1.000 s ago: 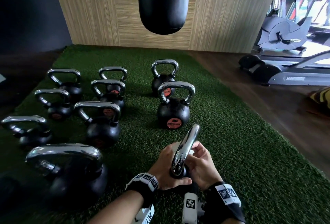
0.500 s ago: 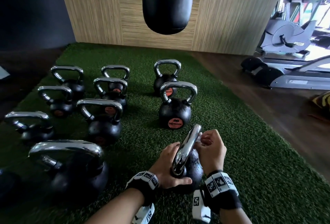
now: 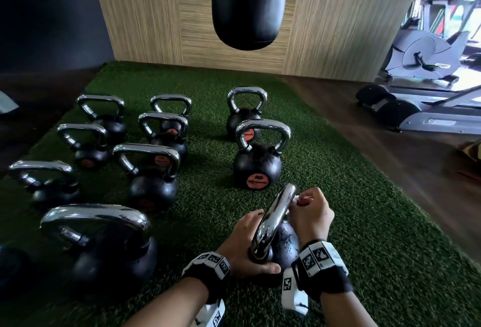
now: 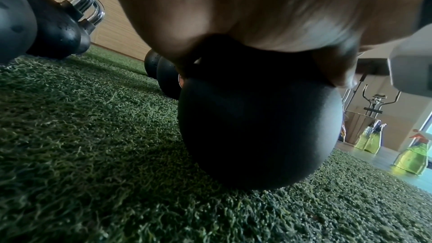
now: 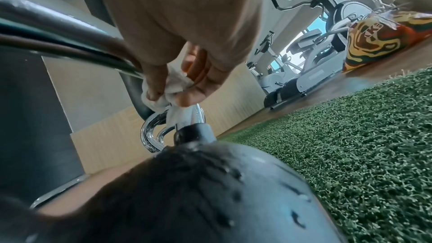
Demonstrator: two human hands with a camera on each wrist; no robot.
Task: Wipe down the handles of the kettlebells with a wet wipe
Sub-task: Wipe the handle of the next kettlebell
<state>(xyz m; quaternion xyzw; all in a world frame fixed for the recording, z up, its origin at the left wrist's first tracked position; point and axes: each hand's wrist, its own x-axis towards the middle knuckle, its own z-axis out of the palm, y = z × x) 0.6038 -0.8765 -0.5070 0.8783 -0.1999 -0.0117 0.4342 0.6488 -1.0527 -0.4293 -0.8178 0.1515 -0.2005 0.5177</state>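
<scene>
A black kettlebell with a chrome handle stands on the green turf just in front of me. My left hand grips the near base of the handle, thumb curled under it; the left wrist view shows only the palm above the ball. My right hand pinches a crumpled white wet wipe against the handle's far end, near where it meets the ball. In the head view the wipe barely shows between the fingers and the chrome.
Several more kettlebells stand in rows on the turf to the left and ahead. A black punching bag hangs above them. Wooden floor and exercise machines lie to the right; spray bottles stand on the floor.
My right hand has slid with the wipe from the handle's near lower part up to its far end. The left hand has kept its grip.
</scene>
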